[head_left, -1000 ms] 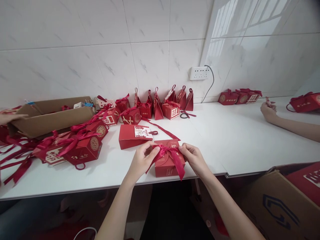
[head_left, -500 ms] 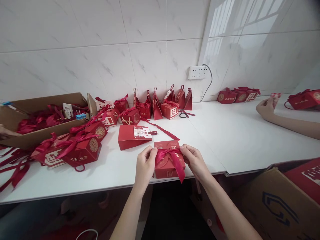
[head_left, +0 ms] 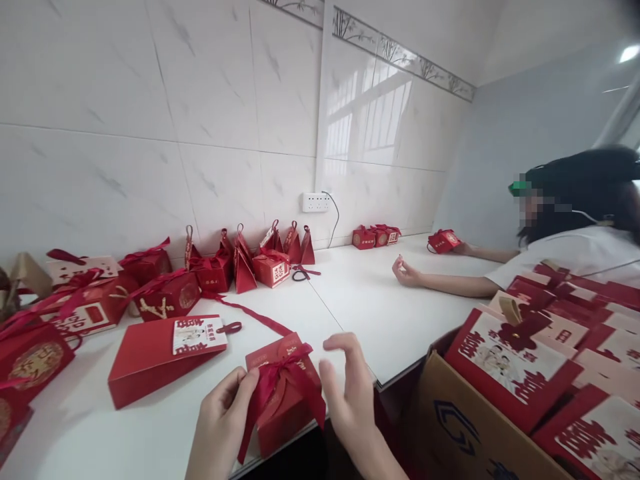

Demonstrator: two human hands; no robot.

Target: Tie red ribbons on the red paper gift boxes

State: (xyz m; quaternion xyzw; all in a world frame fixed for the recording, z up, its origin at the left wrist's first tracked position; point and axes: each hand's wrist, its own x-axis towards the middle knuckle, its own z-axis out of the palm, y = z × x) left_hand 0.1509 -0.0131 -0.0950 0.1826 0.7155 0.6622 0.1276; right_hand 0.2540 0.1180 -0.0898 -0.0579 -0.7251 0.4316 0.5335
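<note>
The red box (head_left: 287, 410) sits between left hand (head_left: 220, 420) pinching its ribbon (head_left: 274, 379) and open right hand (head_left: 353, 393)

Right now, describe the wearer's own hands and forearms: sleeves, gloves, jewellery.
Left hand and right hand are both bare: no gloves, rings, watch or bracelet in view. No sleeve reaches into the picture on either side.

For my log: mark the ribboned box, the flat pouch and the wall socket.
ribboned box (head_left: 287, 419), head view, front face
flat pouch (head_left: 145, 360), head view, red front
wall socket (head_left: 315, 202), head view, faceplate
</note>
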